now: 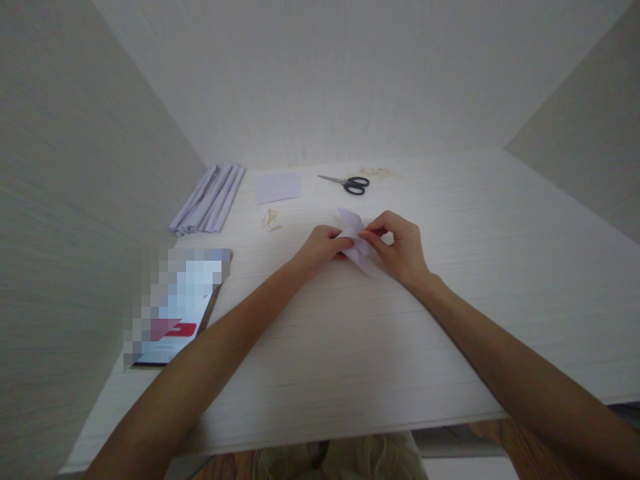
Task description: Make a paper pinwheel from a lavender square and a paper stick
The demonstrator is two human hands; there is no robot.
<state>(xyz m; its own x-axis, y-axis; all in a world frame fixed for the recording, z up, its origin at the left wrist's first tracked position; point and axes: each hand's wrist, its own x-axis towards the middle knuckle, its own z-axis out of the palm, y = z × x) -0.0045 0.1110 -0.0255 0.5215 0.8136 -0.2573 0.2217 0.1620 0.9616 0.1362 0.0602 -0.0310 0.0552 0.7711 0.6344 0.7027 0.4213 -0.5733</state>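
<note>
Well in from the near edge (pixel 300 439) of the white, wood-grained table (pixel 500 267), the left hand (pixel 320 248) and right hand (pixel 403 247) pinch a thin, flaring white paper piece (pixel 353 227); table surface stretches wide rightward.

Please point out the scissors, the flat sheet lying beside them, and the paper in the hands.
Scissors (pixel 345 182): head view, where blades meet handles.
Flat sheet (pixel 278 187): head view, middle of its upper face.
Held paper (pixel 352 223): head view, its upper part.
</note>
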